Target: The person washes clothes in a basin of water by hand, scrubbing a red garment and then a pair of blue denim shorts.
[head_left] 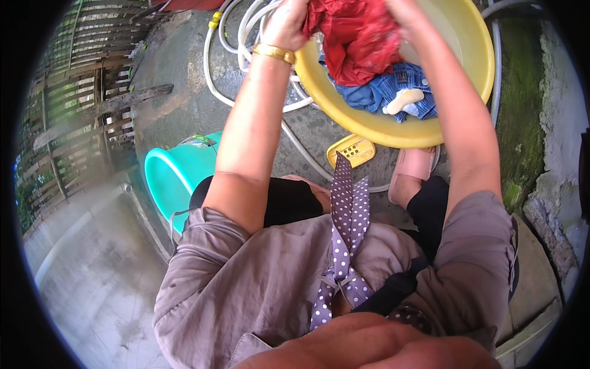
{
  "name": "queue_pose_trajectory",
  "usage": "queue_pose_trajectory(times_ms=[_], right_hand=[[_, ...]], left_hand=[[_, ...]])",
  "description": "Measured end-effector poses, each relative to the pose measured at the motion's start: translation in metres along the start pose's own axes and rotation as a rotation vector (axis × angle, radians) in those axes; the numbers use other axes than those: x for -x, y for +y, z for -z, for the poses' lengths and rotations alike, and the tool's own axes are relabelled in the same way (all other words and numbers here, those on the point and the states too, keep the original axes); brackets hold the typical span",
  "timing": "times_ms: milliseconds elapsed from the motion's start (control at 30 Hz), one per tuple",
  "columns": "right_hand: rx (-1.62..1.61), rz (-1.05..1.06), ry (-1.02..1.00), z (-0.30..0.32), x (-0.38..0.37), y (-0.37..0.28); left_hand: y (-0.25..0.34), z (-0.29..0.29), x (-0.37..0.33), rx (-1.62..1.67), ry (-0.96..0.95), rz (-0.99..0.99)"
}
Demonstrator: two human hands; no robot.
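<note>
A red cloth (353, 46), bunched and wet-looking, is stretched between my hands above a wide yellow basin (381, 132). My left hand (290, 23), with a gold band at its wrist, grips the cloth's left side at the top edge of the view. On the right side my right hand (401, 15) holds it too; part of both hands is cut off or blurred. Below the red cloth, blue denim clothing (393, 86) lies in the basin, partly in cloudy water. A pale, elongated piece that looks like soap (404, 100) rests on the denim.
A yellow soap dish (350, 150) with holes lies on the concrete just before the basin. White hose (215, 83) coils at the left. A turquoise bucket (163, 178) lies tilted beside my left knee. Wooden fencing (92, 92) stands far left, a mossy wall (522, 117) at right.
</note>
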State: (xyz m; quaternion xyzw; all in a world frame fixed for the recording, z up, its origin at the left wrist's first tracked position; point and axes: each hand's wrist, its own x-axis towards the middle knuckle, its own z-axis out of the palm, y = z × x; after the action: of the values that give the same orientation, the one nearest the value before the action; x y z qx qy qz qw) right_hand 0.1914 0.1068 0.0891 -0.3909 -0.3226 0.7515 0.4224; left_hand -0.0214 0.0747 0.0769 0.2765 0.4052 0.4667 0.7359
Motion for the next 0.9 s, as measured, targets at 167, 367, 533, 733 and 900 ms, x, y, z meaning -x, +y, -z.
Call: queue_pose_trajectory(times_ms=[167,367,533,733,900], right_hand=[[0.113,-0.004,-0.108,0.008,0.014,-0.057],[0.623,-0.416,-0.343,-0.039,0.055,-0.094],[0.606,-0.388,-0.385,-0.108,0.072,-0.102],[0.926,0.238,-0.184,-0.169,0.027,-0.051],[1.478,0.875,-0.492,-0.256,0.026,0.049]], left_hand=[[0.035,0.025,0.035,-0.726,-0.037,0.147],[0.067,0.040,0.056,-0.546,-0.287,0.111],[0.093,0.051,0.067,0.328,-0.221,0.012],[0.087,0.065,0.072,0.579,0.026,-0.050],[0.045,0.101,0.074,0.711,-0.001,-0.135]])
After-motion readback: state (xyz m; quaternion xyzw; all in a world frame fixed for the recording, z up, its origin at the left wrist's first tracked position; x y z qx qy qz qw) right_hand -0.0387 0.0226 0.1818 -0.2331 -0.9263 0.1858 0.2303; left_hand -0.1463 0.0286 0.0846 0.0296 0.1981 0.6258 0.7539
